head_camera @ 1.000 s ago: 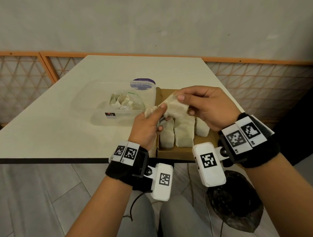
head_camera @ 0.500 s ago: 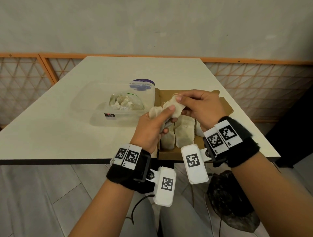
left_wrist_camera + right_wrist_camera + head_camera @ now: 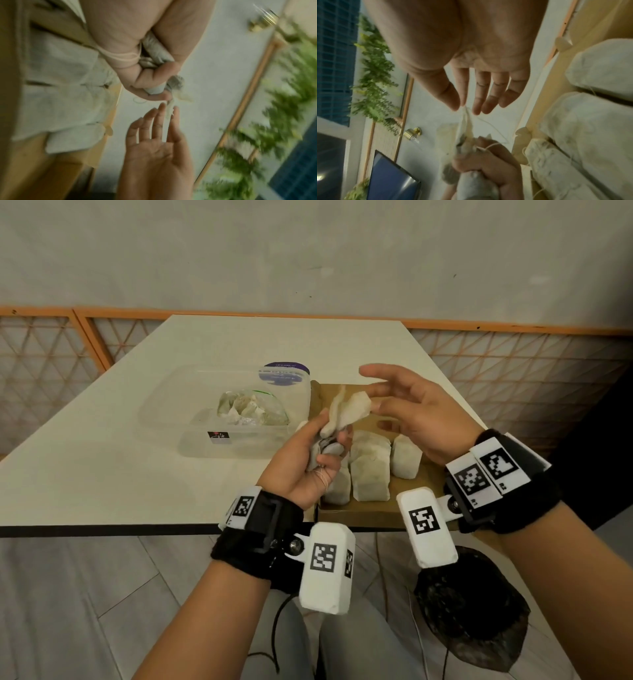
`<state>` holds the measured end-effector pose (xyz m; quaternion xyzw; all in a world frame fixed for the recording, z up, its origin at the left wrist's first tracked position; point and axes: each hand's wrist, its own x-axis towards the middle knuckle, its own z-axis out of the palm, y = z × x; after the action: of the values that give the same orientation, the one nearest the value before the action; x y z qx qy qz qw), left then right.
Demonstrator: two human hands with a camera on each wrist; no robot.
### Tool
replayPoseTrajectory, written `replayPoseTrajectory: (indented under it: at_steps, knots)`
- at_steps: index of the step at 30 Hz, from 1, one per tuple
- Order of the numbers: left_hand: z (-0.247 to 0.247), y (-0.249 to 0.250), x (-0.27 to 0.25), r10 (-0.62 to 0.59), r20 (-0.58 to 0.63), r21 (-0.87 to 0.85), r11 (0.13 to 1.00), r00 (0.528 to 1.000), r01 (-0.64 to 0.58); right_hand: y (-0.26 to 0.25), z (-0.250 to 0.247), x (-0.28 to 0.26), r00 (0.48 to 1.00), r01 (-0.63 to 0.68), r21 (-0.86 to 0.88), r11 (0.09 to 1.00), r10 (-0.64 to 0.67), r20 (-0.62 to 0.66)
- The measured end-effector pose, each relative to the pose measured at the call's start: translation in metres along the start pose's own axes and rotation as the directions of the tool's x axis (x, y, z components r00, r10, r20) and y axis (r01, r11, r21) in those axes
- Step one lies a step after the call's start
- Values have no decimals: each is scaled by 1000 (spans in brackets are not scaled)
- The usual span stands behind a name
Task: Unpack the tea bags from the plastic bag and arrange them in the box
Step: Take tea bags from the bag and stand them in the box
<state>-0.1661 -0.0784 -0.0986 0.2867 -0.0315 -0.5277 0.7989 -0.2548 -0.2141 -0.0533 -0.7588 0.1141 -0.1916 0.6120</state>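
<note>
My left hand (image 3: 323, 446) grips a bunch of white tea bags (image 3: 349, 409) above the near left corner of the cardboard box (image 3: 373, 506); their tops stick up past the fingers, and a string loops round the hand. In the left wrist view the left hand (image 3: 154, 75) is curled round them. My right hand (image 3: 407, 409) hovers just right of the bunch, fingers straight and spread, holding nothing; its fingertips (image 3: 476, 108) lie close to a bag's top edge. Several tea bags (image 3: 371, 474) stand in rows in the box. The plastic bag (image 3: 253, 412) holds more.
The plastic bag lies in a clear plastic container (image 3: 191, 419) left of the box, with a purple-labelled lid (image 3: 286, 371) behind it. The box sits at the white table's near edge (image 3: 137, 530). A dark bag (image 3: 472, 611) lies on the floor at lower right.
My right hand has let go of the tea bag it pinched and opened, drawing back to the right. The left hand still holds the bunch and has turned more palm-up.
</note>
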Motion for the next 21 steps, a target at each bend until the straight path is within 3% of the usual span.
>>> replayPoseTrajectory:
  at_steps: [2, 5, 7, 9, 11, 14, 18, 21]
  knots:
    - [-2, 4, 0, -88, 42, -93, 991, 995, 91, -2, -1, -3, 985, 149, -173, 974, -131, 110]
    - [-4, 6, 0, -167, 162, -101, 978, 972, 185, -6, 1, -5, 959, 263, -357, 896, -201, 202]
    - [-1, 7, -1, -207, 182, -70, 972, 961, 223, -9, 2, -3, 952, 292, -345, 892, -237, 193]
    - [3, 6, -2, -192, 104, 17, 981, 976, 191, -14, 2, -1, 958, 275, -285, 918, -237, 160]
    - [5, 5, -2, -139, 20, 123, 983, 990, 135, -18, 2, 1, 966, 250, -230, 941, -224, 132]
    - [6, 3, 0, 66, -41, 294, 955, 997, -51, -18, -2, 4, 982, 188, -184, 965, -178, 66]
    - [7, 2, -1, 281, -34, 496, 838, 959, -228, -18, -6, 5, 994, 110, -235, 966, -104, 37]
    - [5, 0, -2, 327, 4, 602, 753, 945, -263, -19, -7, 5, 995, 102, -252, 962, -94, 44]
